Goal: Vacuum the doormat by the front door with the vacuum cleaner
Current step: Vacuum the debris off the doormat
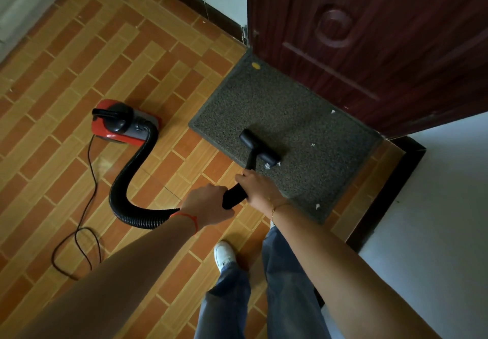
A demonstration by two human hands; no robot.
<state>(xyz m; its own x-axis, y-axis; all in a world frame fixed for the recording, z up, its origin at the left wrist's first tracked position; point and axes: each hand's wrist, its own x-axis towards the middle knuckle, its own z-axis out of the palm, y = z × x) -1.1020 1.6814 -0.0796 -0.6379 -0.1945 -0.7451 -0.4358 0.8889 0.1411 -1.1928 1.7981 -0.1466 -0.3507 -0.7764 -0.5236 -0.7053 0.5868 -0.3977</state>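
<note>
Lying beyond both hands, the dark red door [369, 43] stands at the far edge of the grey doormat [264, 101], which rests flat on the brick-patterned floor [79, 61]. Out to the left of the grip sits the red and black vacuum cleaner [121, 122], its ribbed hose [126, 180] curving back to the left hand [208, 204]. A thin black cord [87, 233] loops on the floor behind the machine. The black wand [235, 193] runs between the two hands; the left hand curls round its rear end where the hose joins, and the right hand [258, 188] wraps it just ahead. Beyond the right hand, the black nozzle [260, 147] presses on the mat. Small white scraps [272, 165] lie beside the nozzle, others farther right of it.
</note>
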